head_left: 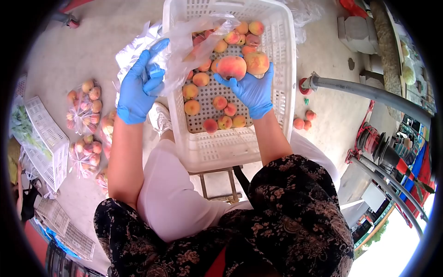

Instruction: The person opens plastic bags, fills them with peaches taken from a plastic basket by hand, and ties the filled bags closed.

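Note:
My left hand point(137, 87), in a blue glove, has its fingers closed on a clear plastic bag point(189, 41) that spreads over the left side of a white plastic crate point(221, 159). My right hand point(254, 94), also gloved in blue, holds two large peaches point(231, 68) above the crate, one near the thumb and the other against the fingers. Below it, several loose peaches point(192, 107) lie on the perforated crate bottom. Beside my left hand is a crumpled bundle of white plastic bags point(127, 55).
Several tied bags of peaches point(84, 111) stand on the floor at left. Beyond them is a white crate point(50, 134) with leafy greens. Three peaches point(299, 123) lie on the floor right of the crate, near a grey metal pole point(364, 90).

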A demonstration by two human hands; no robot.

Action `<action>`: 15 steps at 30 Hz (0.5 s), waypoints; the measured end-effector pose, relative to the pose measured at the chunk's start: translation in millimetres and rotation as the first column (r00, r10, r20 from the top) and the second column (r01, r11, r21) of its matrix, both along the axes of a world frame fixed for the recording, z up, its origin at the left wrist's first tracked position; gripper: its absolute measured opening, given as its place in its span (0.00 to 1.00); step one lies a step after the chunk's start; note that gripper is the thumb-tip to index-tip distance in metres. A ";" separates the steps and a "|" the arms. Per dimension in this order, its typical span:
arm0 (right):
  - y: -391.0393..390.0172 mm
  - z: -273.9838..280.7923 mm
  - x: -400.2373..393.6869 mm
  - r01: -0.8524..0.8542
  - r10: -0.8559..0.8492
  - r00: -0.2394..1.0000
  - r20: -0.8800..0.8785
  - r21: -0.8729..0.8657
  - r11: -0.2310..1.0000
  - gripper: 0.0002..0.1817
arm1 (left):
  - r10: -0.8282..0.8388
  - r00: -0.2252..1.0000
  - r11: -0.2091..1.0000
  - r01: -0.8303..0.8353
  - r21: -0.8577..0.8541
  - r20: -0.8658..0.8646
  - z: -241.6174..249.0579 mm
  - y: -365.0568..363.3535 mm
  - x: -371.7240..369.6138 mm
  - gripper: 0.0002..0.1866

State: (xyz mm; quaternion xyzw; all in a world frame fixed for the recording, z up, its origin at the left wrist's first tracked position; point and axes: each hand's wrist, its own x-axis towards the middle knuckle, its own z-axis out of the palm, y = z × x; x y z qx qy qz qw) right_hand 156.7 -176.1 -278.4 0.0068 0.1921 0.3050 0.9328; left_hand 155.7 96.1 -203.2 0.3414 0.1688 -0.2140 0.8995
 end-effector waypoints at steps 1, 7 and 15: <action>2.9 4.6 3.1 0.000 0.000 1.000 -0.002 0.031 1.000 0.46 | -0.016 1.000 1.000 0.017 -0.020 0.027 -3.0 1.7 -0.5 0.23; 31.1 20.0 29.4 0.074 -0.077 0.993 0.086 0.036 0.997 0.45 | -0.022 1.000 0.987 0.019 0.162 0.016 -1.9 -0.7 -1.8 0.23; 74.7 3.6 67.9 0.194 -0.194 0.967 0.165 0.019 0.981 0.40 | -0.015 0.998 0.960 -0.001 0.281 0.056 2.6 1.5 -3.6 0.22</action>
